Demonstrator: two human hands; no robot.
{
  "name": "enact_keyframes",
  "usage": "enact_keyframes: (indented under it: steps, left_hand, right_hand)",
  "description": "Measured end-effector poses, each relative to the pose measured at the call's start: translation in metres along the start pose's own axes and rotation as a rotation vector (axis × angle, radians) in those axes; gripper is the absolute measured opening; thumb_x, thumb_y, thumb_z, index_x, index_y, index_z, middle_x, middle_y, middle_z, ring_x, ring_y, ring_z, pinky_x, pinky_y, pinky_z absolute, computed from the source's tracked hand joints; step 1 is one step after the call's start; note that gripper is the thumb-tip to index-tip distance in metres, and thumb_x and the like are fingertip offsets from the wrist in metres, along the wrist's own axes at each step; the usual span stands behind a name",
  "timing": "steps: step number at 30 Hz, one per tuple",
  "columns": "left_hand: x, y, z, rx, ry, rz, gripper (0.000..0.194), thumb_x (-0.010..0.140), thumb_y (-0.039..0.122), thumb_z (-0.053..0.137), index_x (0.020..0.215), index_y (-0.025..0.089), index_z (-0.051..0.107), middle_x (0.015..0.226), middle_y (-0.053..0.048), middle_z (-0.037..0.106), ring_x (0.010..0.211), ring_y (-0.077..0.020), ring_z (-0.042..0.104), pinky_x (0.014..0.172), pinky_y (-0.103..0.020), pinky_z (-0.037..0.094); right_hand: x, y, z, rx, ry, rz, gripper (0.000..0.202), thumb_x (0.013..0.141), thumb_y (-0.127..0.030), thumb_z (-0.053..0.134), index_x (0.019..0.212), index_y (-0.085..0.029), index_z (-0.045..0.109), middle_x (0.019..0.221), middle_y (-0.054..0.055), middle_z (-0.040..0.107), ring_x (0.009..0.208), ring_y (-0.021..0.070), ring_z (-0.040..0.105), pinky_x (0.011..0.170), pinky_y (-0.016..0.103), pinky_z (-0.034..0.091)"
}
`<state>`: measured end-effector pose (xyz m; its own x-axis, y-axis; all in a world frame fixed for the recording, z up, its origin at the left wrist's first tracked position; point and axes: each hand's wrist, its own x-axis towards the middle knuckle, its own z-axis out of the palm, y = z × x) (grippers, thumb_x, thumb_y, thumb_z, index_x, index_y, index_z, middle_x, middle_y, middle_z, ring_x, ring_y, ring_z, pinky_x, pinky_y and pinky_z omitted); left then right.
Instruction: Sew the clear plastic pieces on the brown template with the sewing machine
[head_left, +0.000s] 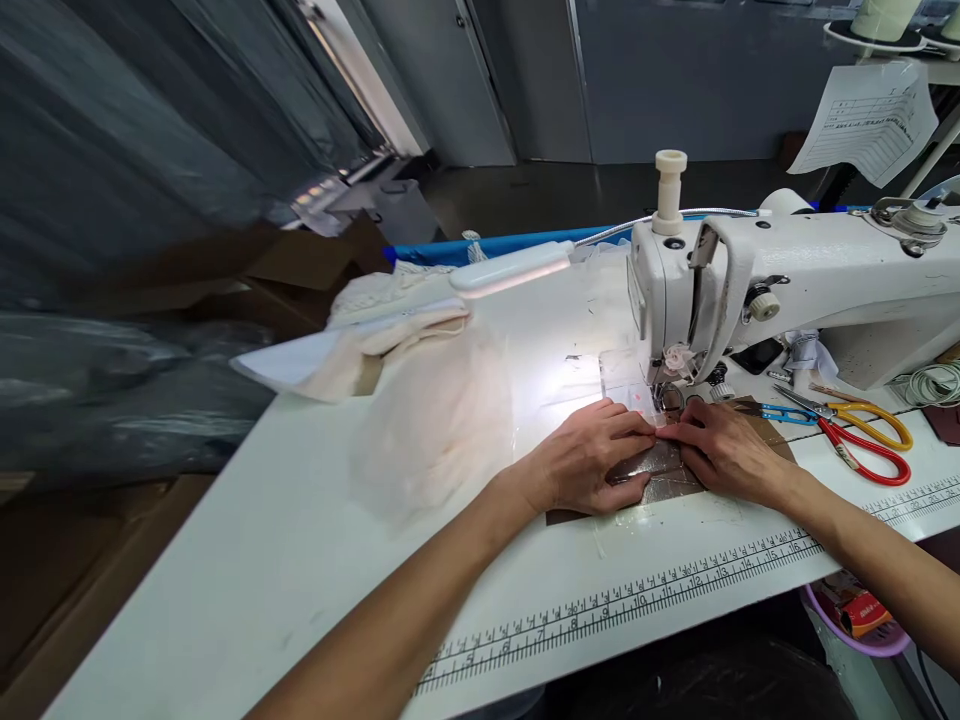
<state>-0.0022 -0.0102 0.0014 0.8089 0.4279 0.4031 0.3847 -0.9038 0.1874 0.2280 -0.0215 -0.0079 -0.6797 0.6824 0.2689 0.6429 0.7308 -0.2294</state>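
Note:
Both hands rest at the needle area of a white sewing machine (810, 275). My left hand (596, 458) lies just left of the presser foot, its fingers bent over a thin, sheer piece of material (656, 462). Close beside it, on the right, my right hand (720, 448) has its fingertips pressed together on the same material, almost touching the left fingertips. What the right fingertips hold is too small to make out. Under both hands is a brown sheet (765, 430). Pale sheer fabric (442, 430) is spread on the table to the left.
Red-handled scissors (862, 450), yellow-handled scissors (874, 415) and a blue tool (784, 413) lie right of my right hand. A printed ruler (600, 615) runs along the table's front edge. Folded cloth (397, 335) and a lit lamp (514, 270) are at the back.

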Motion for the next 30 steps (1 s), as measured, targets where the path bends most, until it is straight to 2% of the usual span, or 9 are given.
enact_keyframes:
  steps: [11, 15, 21, 30]
  left_hand:
    - [0.000, -0.003, -0.001, -0.033, 0.005, -0.022, 0.031, 0.082, 0.029, 0.053, 0.106, 0.013, 0.066, 0.106, -0.011, 0.068, 0.083, -0.0212, 0.061, 0.077, -0.038, 0.052]
    - [0.000, -0.004, 0.000, -0.011, -0.027, -0.051, 0.032, 0.082, 0.030, 0.053, 0.106, 0.013, 0.066, 0.105, -0.011, 0.067, 0.086, -0.0224, 0.062, 0.079, -0.040, 0.051]
    - [0.001, -0.002, 0.000, 0.043, -0.079, -0.103, 0.036, 0.080, 0.032, 0.054, 0.109, 0.013, 0.064, 0.109, -0.010, 0.066, 0.088, -0.0227, 0.060, 0.081, -0.039, 0.048]
    - [0.006, 0.000, -0.004, 0.147, -0.180, -0.179, 0.039, 0.084, 0.039, 0.051, 0.110, 0.013, 0.064, 0.113, -0.011, 0.063, 0.085, -0.0221, 0.057, 0.082, -0.039, 0.044]
  right_hand:
    - [0.011, -0.003, -0.007, -0.111, -0.096, 0.022, 0.036, 0.091, -0.015, 0.043, 0.122, -0.019, 0.061, 0.091, 0.010, 0.063, 0.072, 0.0196, 0.056, 0.066, 0.033, 0.045]
    - [0.010, -0.003, -0.007, -0.111, -0.118, 0.037, 0.036, 0.093, -0.016, 0.041, 0.123, -0.017, 0.060, 0.091, 0.011, 0.064, 0.072, 0.0207, 0.057, 0.065, 0.035, 0.046]
    - [0.006, -0.003, -0.008, 0.002, -0.065, 0.018, 0.035, 0.096, -0.019, 0.037, 0.122, -0.019, 0.061, 0.095, 0.011, 0.062, 0.082, 0.0210, 0.058, 0.074, 0.036, 0.050]
    - [0.010, -0.008, -0.007, -0.150, -0.140, 0.040, 0.035, 0.094, -0.016, 0.040, 0.122, -0.014, 0.061, 0.095, 0.014, 0.063, 0.075, 0.0209, 0.058, 0.068, 0.035, 0.049]
